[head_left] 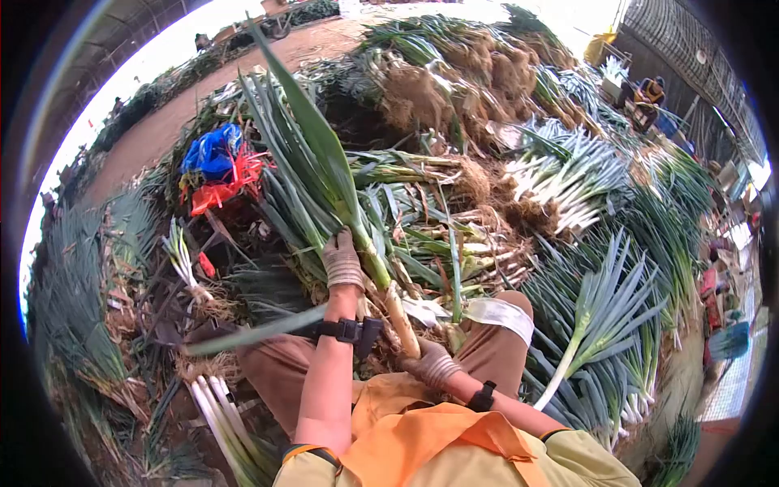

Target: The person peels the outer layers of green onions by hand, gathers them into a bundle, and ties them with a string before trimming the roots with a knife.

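A large leek [375,261] slants across the space in front of my lap, its broad green leaves pointing up and away. My left hand [342,260], in a pale knit glove, is closed around the stalk where the leaves begin. At the lower, brownish-white end of the stalk, my gloved right hand [430,363] is closed, with its fingers partly hidden. Beyond my knees lies a heap of untrimmed leeks [479,252] with roots and dry outer leaves. A pale leek with fanned leaves [580,329] rests to my right.
Cleaned white-stemmed leeks [568,174] are piled at the right. Rooty bundles [462,81] stand at the back. Blue plastic [213,152] and red plastic [231,183] lie at left. Several white stalks [219,414] are near my left knee. Another person [649,93] sits far right.
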A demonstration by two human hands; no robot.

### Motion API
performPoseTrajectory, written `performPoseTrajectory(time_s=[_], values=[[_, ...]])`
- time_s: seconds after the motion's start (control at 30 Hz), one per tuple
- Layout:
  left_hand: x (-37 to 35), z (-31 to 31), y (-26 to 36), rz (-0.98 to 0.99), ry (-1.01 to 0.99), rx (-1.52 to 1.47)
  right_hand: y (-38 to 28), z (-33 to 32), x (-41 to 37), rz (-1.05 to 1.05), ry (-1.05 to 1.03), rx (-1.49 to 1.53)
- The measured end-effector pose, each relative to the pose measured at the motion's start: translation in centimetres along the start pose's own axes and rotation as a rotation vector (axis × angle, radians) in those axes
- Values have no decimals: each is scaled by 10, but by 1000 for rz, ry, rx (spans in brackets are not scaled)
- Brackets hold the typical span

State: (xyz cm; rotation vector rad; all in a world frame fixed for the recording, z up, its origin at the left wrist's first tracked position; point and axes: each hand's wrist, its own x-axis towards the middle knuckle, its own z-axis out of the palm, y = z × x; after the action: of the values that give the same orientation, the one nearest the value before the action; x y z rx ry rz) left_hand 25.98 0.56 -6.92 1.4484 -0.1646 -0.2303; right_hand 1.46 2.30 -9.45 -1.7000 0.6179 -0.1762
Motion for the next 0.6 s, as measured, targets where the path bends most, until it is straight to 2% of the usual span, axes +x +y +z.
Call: performPoseTrajectory(time_s=[0.03,0.1,0.13,0.17,0.2,0.23,0.27,0.3,0.37,0.43,0.47,0.5,0.53,0.57,0.6], values=[[-4,-3,0,0,13,0,16,1,0,-2,-13,-3],[-10,-11,-2,-398,-10,-390,4,-5,-6,65,-114,18],[34,-29,-68,-685,-75,-262,1,-7,-9,70,-123,15],[7,-24,-50,-666,-177,-589,-2,-10,-10,164,-247,75],[3,-33,-69,-602,-286,-731,-9,-15,-11,256,-367,132],[-1,-41,-87,-534,-398,-869,-18,-21,-14,260,-369,128],[-31,-41,-58,-561,-604,-1087,-33,-28,-19,325,-500,321],[-39,-44,-59,-806,-506,-1192,-40,-32,-21,390,-631,516],[-68,-52,-39,-664,-514,-782,-37,-32,-21,383,-643,492],[-76,-55,-56,-728,-378,-796,-31,-30,-19,444,-618,514],[-78,-63,-77,-747,-497,-432,-25,-27,-15,440,-623,516],[-88,-73,-124,-751,-797,-207,-16,-23,-12,437,-586,508],[-98,-83,-170,-672,-1114,14,-7,-21,-10,438,-551,500],[-101,-89,-194,-633,-1370,70,-4,-19,-3,424,-496,497],[-104,-95,-218,-557,-1626,109,21,-12,13,308,-443,252]])
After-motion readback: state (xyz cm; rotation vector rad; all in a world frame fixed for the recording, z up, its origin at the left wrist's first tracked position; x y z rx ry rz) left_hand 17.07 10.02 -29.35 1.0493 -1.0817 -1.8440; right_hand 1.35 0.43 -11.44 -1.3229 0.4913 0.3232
